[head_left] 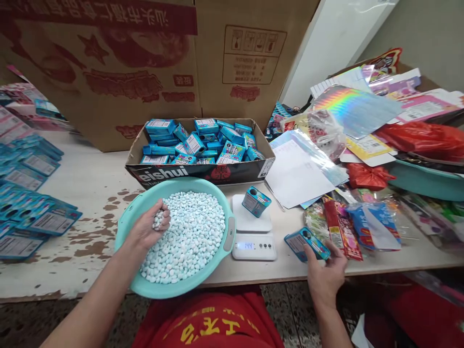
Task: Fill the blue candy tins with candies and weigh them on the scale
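Note:
My left hand (150, 226) is closed around several small pale candies, over the left side of a turquoise basin (125, 217). Loose white and light-blue candies (192, 232) fill much of that basin. At the right, my right hand (328, 270) grips a small blue candy box (299, 244) between thumb and fingers, just above the table. Between the hands stands a white digital scale (253, 253) with a lit display. Another blue candy box (256, 201) rests tilted on its plate, with a dark round opening on top.
Behind the basin, an open carton (203, 174) holds many blue boxes. Stacked blue boxes (32, 217) cover the left of the table. A large cardboard box (163, 72) rises at the back. Papers (299, 169) and plastic packets (375, 224) crowd the right.

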